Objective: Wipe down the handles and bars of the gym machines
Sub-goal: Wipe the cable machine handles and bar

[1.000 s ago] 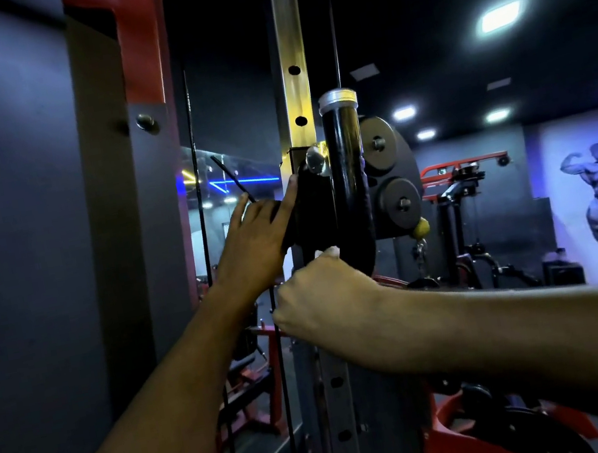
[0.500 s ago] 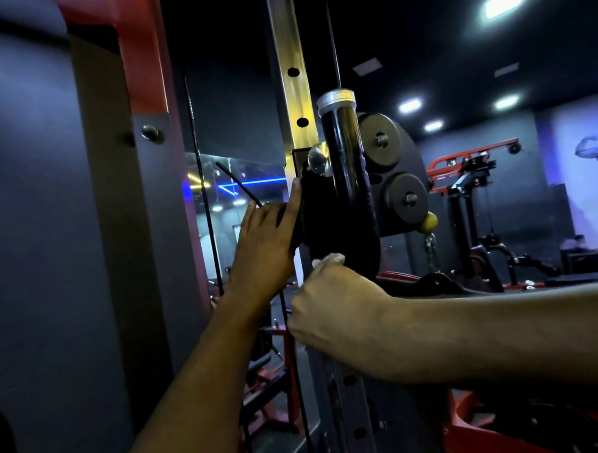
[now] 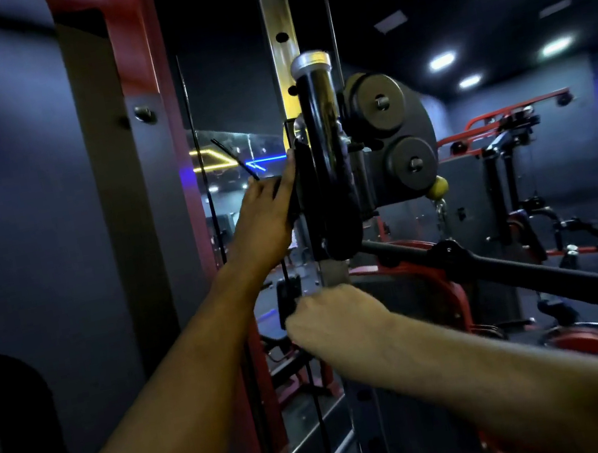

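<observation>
Left hand [image 3: 267, 216] resting flat, fingers straight, against black carriage [image 3: 309, 192] on holed upright post [image 3: 281, 41]. Right hand [image 3: 336, 321] curling into fist just below black curved handle [image 3: 328, 165], against post; cloth not really visible, so can't tell what it's gripping. Pulley plate [image 3: 393, 137] sitting right of handle.

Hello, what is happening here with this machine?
A person is cleaning a cable machine in a dim gym. The left hand rests with straight fingers against the black carriage on the upright post, steadying it. The right hand is curled into a fist at the post just below the black handle; a pale bit at its top may be a cloth, but it is too blurred to tell. The handle itself is not being touched at this moment.
</observation>
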Motion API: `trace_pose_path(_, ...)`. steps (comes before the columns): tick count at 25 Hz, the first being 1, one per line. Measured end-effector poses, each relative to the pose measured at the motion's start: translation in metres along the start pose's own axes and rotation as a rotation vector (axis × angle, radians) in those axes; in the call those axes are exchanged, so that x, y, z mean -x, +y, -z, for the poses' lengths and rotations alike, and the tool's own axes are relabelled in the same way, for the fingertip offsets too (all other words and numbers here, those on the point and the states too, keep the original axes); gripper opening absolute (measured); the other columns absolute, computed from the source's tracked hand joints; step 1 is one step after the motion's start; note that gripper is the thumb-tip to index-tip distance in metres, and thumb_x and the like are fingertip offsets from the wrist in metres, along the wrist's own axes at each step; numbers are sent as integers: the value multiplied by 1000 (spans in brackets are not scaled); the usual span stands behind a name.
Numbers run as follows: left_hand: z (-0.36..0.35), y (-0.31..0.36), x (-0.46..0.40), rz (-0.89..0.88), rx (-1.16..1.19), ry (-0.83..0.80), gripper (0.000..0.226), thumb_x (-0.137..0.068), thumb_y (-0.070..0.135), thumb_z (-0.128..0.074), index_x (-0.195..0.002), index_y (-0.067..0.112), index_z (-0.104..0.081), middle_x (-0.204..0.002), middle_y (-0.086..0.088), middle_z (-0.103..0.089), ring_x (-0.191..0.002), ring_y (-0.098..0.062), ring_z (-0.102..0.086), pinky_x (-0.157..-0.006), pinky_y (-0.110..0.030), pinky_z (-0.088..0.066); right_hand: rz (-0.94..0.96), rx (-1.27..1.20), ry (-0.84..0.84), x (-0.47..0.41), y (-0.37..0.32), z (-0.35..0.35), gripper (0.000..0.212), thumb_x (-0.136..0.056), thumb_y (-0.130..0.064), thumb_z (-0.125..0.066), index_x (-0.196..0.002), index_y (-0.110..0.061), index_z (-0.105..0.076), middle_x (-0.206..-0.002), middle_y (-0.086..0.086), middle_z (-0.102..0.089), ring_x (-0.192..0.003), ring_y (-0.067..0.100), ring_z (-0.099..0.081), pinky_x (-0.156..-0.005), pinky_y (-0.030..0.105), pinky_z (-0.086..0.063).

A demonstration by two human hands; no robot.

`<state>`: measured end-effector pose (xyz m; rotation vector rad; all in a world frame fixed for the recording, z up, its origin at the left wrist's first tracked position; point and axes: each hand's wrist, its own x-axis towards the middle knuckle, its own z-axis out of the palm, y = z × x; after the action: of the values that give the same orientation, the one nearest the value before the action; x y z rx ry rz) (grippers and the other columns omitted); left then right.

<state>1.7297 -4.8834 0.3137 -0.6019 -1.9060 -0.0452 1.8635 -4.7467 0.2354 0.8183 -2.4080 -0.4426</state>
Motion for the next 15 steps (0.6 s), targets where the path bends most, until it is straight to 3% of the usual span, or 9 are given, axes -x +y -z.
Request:
trace_pose_path(2, -1, -4, 0, 13, -30, -50, 84, -87, 3, -66, -160, 9, -25, -129, -16, -57, -117, -37, -49, -107, -46, -37, -78, -556, 85, 19, 18, -29, 15, -97, -8, -60, -105, -16, -70, -108, 4, -71, -97, 20, -69, -82, 36, -58)
trace_pose_path(4, 6, -1, 1, 46, -35, -87, 71, -91, 4, -58, -157, 6, -32, -129, -16, -56, -120, -37, -49, -112, -50, -36, -356, -1315, 369, 38, 31, -48, 14, -97, -14, -65, -96, -21, -76, -96, -2, -76, -91, 13, -72, -81, 31, -59)
trace_pose_path(6, 23, 20, 2, 152, 32, -109, 64, -95, 1, -60, -154, 0, -36, -142, -24, -50, -131, -40, -43, -117, -53, -31, -670, -2130, 631, 34, 41, -65, 9, -96, -11, -66, -95, -11, -75, -94, 4, -78, -90, 20, -74, -83, 35, -60)
trace_pose_path(8, 41, 38, 3, 259, 34, -164, 65, -95, -9, -61, -152, -11, -30, -156, -30, -36, -145, -39, -34, -121, -42, -21, -822, -2643, 733, 16, 33, -66, 8, -98, -3, -60, -97, 0, -68, -93, 13, -77, -85, 22, -75, -81, 38, -61)
trace_pose_path(10, 51, 43, -6, 273, 32, -243, 56, -94, -15, -58, -146, -11, -38, -152, -35, -39, -142, -43, -39, -116, -41, -26, -807, -2931, 767, -8, 23, -56, 11, -99, 2, -57, -108, 3, -64, -98, 17, -75, -87, 22, -74, -74, 34, -62)
trace_pose_path(12, 61, 53, -1, 304, 195, -266, 26, -89, -19, -61, -109, -2, -62, -108, -40, -61, -105, -47, -59, -90, -48, -42, -765, -3123, 779, -25, 18, -45, 22, -99, 5, -55, -119, 4, -64, -108, 18, -73, -95, 23, -72, -76, 31, -62)
trace_pose_path(13, 62, 55, 2, 292, 256, -275, 21, -87, -19, -61, -90, 3, -62, -84, -33, -60, -83, -37, -57, -76, -44, -42, -736, -3200, 757, -29, 19, -39, 24, -98, 6, -54, -119, 2, -65, -109, 17, -73, -97, 24, -71, -81, 32, -61)
trace_pose_path(15, 62, 52, 4, 281, 297, -271, 31, -88, -14, -61, -74, 12, -55, -67, -12, -50, -70, -19, -45, -66, -28, -40, -649, -3310, 695, -31, 20, -31, 20, -97, 7, -52, -111, 1, -65, -109, 18, -71, -101, 27, -68, -89, 36, -58)
